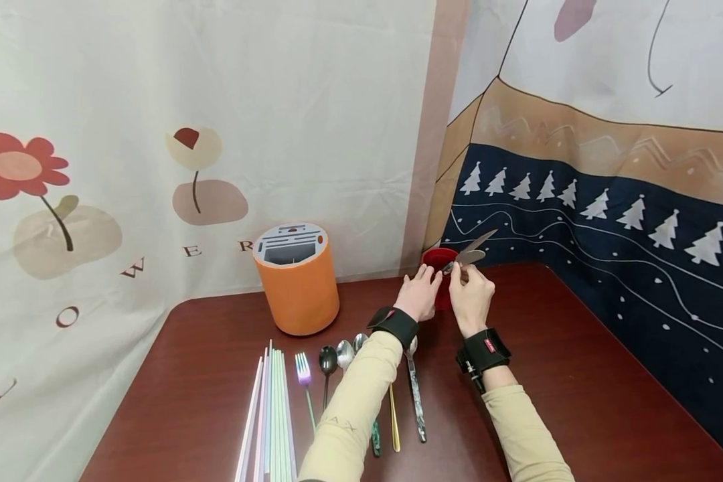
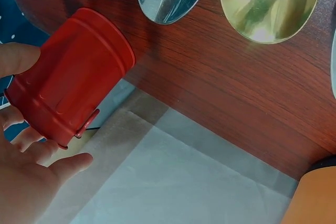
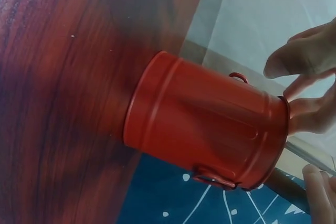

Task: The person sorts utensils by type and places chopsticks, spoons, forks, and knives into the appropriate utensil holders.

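Observation:
A small red bucket (image 1: 437, 257) stands at the table's back right corner, its ring handles showing in the wrist views. My left hand (image 1: 419, 294) is at its rim with spread fingers; in the right wrist view that thumb is apart from the wall. At the rim's right side, my right hand (image 1: 472, 300) pinches what looks like a metal spoon (image 1: 472, 257). A long pointed blade (image 1: 480, 239), probably a knife, leans out beside it. The right wrist view shows a dark handle (image 3: 287, 188) at the bucket's mouth near the right fingers. The inside is hidden.
Pastel chopsticks (image 1: 271, 415) lie on the dark red table (image 1: 187, 375). Beside them are a rainbow fork (image 1: 303, 368), a black spoon (image 1: 328, 360) and several other utensils, partly behind the left sleeve. An orange slotted utensil holder (image 1: 298, 294) stands at the back left.

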`<state>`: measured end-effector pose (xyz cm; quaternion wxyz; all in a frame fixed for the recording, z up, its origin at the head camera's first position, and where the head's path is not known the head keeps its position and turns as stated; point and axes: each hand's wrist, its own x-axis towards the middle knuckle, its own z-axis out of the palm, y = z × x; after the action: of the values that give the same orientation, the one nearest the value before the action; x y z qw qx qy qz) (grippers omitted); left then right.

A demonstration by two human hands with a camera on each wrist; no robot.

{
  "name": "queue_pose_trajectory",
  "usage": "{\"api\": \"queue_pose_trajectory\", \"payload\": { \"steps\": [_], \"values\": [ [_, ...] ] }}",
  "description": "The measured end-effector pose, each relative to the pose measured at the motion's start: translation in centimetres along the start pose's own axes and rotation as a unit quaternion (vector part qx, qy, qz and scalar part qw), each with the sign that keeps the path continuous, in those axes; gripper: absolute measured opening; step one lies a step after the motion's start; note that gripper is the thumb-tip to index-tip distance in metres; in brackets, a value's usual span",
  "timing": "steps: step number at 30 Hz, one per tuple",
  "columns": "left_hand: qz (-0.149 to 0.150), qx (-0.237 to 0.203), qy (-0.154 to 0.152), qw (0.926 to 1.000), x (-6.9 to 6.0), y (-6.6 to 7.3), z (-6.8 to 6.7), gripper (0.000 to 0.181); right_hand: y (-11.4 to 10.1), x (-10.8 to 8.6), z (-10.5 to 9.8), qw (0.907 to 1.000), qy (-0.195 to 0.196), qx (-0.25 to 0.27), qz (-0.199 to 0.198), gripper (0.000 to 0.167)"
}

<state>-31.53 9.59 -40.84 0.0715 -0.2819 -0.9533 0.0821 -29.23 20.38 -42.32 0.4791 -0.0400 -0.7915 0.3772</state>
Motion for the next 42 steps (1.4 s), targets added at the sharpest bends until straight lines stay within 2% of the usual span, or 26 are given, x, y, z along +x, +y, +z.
{"api": "queue_pose_trajectory", "payload": {
  "steps": [9, 19, 27, 31, 42],
  "values": [
    [-0.004, -0.018, -0.002, 0.9998, -0.23, 0.29, -0.3, 0.075, 0.69, -0.25, 0.06, 0.9988, -0.033, -0.036, 0.005, 0.025],
    [-0.005, -0.011, -0.001, 0.9999, -0.06, 0.32, -0.39, 0.074, 0.55, 0.1, 0.37, 0.9939, -0.082, -0.058, 0.045, 0.027],
    [-0.005, -0.007, -0.002, 1.0, -0.14, 0.29, -0.24, 0.074, 0.67, 0.1, 0.35, 0.9829, -0.137, -0.086, 0.087, 0.036],
    [-0.003, -0.006, -0.001, 1.0, -0.17, 0.28, -0.13, 0.074, 0.63, 0.18, 0.46, 0.9791, -0.152, -0.087, 0.103, 0.04],
    [-0.002, -0.003, 0.001, 1.0, -0.16, 0.17, -0.12, 0.072, 0.78, 0.19, 0.6, 0.9709, -0.189, -0.087, 0.118, 0.035]
  ]
}}
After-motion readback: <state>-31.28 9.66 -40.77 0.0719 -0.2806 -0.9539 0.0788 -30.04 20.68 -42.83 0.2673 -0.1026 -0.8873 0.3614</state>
